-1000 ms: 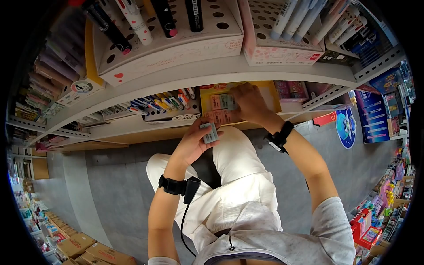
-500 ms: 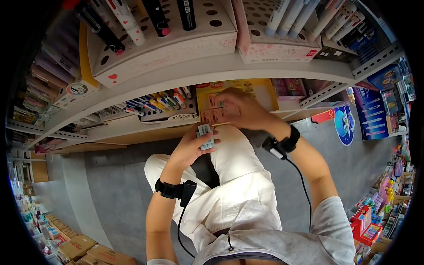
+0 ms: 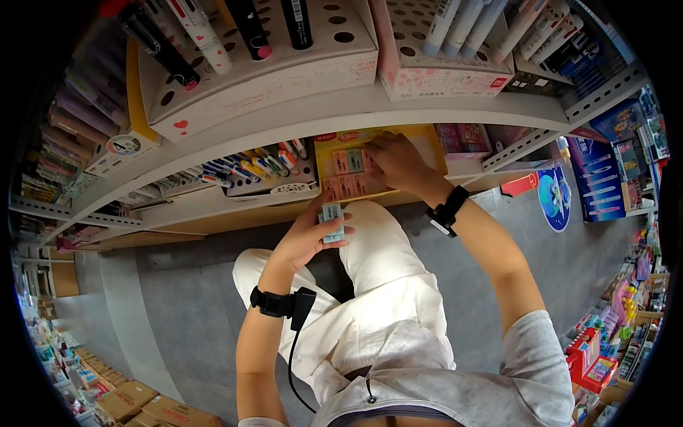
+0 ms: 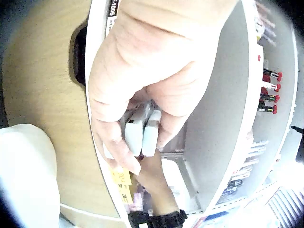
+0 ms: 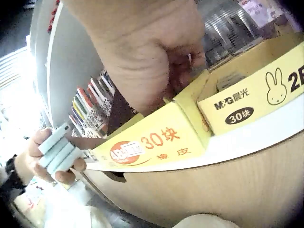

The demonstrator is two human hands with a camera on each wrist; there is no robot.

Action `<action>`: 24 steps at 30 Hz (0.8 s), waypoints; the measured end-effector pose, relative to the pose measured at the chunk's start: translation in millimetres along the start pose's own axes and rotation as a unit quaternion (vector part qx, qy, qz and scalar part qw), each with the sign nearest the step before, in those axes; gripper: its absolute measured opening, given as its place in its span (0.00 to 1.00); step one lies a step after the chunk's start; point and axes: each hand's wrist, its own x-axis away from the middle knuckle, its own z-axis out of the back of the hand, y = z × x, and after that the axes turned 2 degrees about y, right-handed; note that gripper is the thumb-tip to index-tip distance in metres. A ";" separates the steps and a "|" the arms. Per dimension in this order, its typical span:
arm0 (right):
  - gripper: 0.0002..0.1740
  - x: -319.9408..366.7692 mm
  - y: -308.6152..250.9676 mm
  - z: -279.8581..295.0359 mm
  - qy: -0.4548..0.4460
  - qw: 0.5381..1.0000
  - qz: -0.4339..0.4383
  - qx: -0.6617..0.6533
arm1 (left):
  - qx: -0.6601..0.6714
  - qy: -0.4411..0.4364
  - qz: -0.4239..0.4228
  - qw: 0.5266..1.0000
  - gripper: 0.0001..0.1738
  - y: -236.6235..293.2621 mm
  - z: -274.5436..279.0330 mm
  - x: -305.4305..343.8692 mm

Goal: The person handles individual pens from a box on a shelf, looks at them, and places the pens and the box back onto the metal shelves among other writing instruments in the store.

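My left hand grips a small stack of pale blue erasers in front of the lower shelf; the left wrist view shows the erasers pinched between thumb and fingers. My right hand reaches into a yellow display box of pink and green erasers on that shelf. Its fingers curl down inside the box, and whatever they hold is hidden. The right wrist view shows my right hand in the box, with the eraser stack at lower left.
A tray of coloured pens stands left of the yellow box. A second box with a rabbit print sits to its right. Pen displays fill the shelf above. The shelf's wooden edge lies just behind my left hand.
My right hand came out of the yellow box toward the stack in my left hand, then went back into the box. The left hand stayed nearly still.
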 end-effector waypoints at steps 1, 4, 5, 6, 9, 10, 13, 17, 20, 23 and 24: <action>0.21 0.2 -1.1 -1.1 0.000 1.000 0.000 0.000 | -0.003 -0.001 0.001 1.000 0.45 0.6 -0.8 0.1; 0.21 1.3 -7.6 -1.8 0.000 1.000 -0.025 0.017 | -0.008 -0.001 0.003 1.000 0.45 1.7 -1.4 -0.3; 0.21 2.1 -11.0 -2.2 -0.005 0.998 -0.048 0.031 | -0.009 0.000 0.004 1.000 0.45 1.1 -1.2 0.3; 0.21 0.9 -13.5 -0.1 -0.011 0.996 -0.070 0.047 | -0.009 0.000 0.004 1.000 0.45 1.0 -1.2 0.1; 0.21 -5.0 -17.1 7.0 -0.049 0.993 -0.100 0.032 | -0.009 0.000 0.005 1.000 0.45 0.2 -1.2 0.1; 0.21 -4.8 -15.7 6.9 -0.049 0.993 -0.099 0.032 | -0.008 -0.002 0.004 1.000 0.45 -0.3 -1.0 0.0; 0.23 0.8 -6.4 2.0 -0.020 0.998 -0.059 -0.010 | -0.009 -0.003 0.005 1.000 0.45 0.0 -0.9 0.0; 0.25 7.3 5.8 -15.1 0.035 0.998 -0.028 -0.049 | -0.017 -0.005 0.012 1.000 0.44 2.2 -2.0 -2.2; 0.25 6.5 4.2 -13.0 0.047 0.997 -0.029 -0.062 | -0.023 0.000 0.014 1.000 0.43 2.9 -3.3 -4.1; 0.26 6.5 1.3 -8.0 0.089 0.996 -0.012 -0.023 | -0.037 0.001 0.015 0.999 0.43 2.8 -4.1 -5.9; 0.27 5.4 -1.2 -3.3 0.119 0.993 0.001 0.002 | -0.037 0.001 0.015 0.999 0.43 2.6 -3.4 -6.8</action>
